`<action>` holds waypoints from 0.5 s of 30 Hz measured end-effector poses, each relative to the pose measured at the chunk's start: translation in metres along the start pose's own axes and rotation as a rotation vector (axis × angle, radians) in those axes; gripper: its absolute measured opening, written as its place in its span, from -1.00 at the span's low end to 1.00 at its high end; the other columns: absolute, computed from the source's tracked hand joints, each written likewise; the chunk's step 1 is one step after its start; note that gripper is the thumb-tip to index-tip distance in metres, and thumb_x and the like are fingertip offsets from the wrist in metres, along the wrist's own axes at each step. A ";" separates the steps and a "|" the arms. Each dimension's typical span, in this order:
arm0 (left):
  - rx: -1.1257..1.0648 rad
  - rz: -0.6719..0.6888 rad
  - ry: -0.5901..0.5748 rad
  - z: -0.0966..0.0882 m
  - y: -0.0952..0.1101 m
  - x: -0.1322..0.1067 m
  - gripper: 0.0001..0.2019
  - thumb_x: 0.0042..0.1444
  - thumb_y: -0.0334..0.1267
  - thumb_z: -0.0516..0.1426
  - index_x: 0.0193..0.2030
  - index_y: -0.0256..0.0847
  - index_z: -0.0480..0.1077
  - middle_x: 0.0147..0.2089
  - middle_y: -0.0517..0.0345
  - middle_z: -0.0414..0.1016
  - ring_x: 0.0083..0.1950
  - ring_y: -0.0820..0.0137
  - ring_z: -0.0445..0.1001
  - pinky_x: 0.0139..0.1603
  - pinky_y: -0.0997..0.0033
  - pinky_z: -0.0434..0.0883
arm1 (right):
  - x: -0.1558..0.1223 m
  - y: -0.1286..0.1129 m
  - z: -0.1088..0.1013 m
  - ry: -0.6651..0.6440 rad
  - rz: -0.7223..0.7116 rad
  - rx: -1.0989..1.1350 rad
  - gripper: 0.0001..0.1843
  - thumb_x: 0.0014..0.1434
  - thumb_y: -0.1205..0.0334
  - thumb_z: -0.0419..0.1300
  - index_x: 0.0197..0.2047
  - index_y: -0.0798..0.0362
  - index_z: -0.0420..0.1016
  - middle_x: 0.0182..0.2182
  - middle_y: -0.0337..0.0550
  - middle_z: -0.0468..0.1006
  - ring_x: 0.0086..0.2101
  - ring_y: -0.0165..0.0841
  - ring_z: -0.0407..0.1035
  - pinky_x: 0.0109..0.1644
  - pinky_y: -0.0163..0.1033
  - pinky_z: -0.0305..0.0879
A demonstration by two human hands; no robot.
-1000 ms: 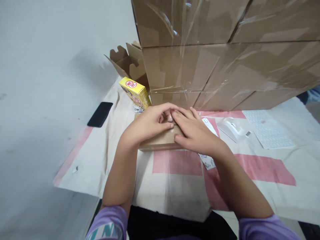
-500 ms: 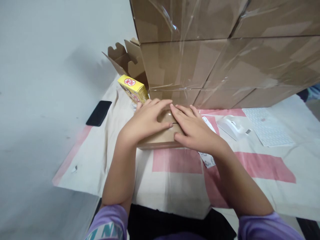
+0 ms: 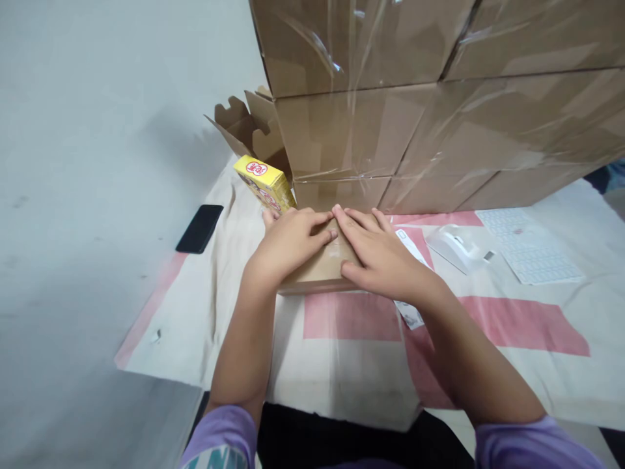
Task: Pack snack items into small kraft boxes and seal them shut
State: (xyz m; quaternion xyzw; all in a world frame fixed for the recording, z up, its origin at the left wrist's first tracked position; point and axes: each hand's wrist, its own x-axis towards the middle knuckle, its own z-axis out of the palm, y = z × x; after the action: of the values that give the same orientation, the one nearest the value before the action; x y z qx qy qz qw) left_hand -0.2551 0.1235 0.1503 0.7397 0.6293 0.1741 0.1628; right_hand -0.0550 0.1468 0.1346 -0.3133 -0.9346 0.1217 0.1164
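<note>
Both palms rest on top of a small brown cardboard box lying on the cloth. My left hand lies over its left part, fingers stretched out and the thumb on the lid. Across the right part, my right hand lies with its fingers spread. The index fingertips of the two hands almost meet near the box's back edge. Behind my left fingers, a yellow printed carton stands upright. Partly under my right hand and wrist is a printed paper strip.
Plastic-wrapped stacked cardboard boxes rise close behind. An open carton stands at the back left. A black phone lies near the left edge of the cloth. To the right are a white device and a patterned sheet.
The view has shifted slightly. My left thumb has moved up closer to the fingers, and the dark gap between the lid flaps no longer shows. My right hand stays almost in place.
</note>
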 end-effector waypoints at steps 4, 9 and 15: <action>0.030 -0.063 0.054 0.002 0.007 0.002 -0.64 0.39 -0.10 -0.03 0.00 0.03 0.60 -0.07 0.01 0.66 0.02 0.02 0.49 0.13 -0.11 0.14 | 0.001 0.000 0.000 -0.003 0.014 0.002 -0.08 0.21 0.17 0.01 0.55 0.26 -0.21 0.45 0.22 0.15 0.43 0.05 -0.02 0.45 0.39 -0.16; 0.072 -0.086 0.091 0.003 0.013 0.002 -0.65 0.39 -0.13 -0.02 -0.10 -0.02 0.61 -0.16 0.02 0.67 -0.05 0.06 0.51 0.14 -0.11 0.14 | 0.001 -0.001 0.001 0.003 0.022 0.006 -0.09 0.20 0.17 0.01 0.54 0.30 -0.14 0.45 0.21 0.14 0.43 0.02 -0.01 0.47 0.36 -0.18; 0.013 0.061 -0.119 -0.010 -0.002 -0.002 -0.59 0.33 -0.01 0.05 0.26 0.00 0.40 0.15 0.01 0.55 0.23 0.00 0.41 0.31 -0.18 0.06 | -0.001 -0.003 0.000 0.023 0.021 0.018 -0.11 0.22 0.16 -0.01 0.54 0.28 -0.15 0.45 0.20 0.15 0.43 0.01 0.00 0.46 0.38 -0.18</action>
State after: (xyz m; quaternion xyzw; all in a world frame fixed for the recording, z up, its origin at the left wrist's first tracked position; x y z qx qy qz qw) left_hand -0.2621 0.1216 0.1579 0.7687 0.5968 0.1303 0.1898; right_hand -0.0565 0.1439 0.1354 -0.3235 -0.9287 0.1277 0.1287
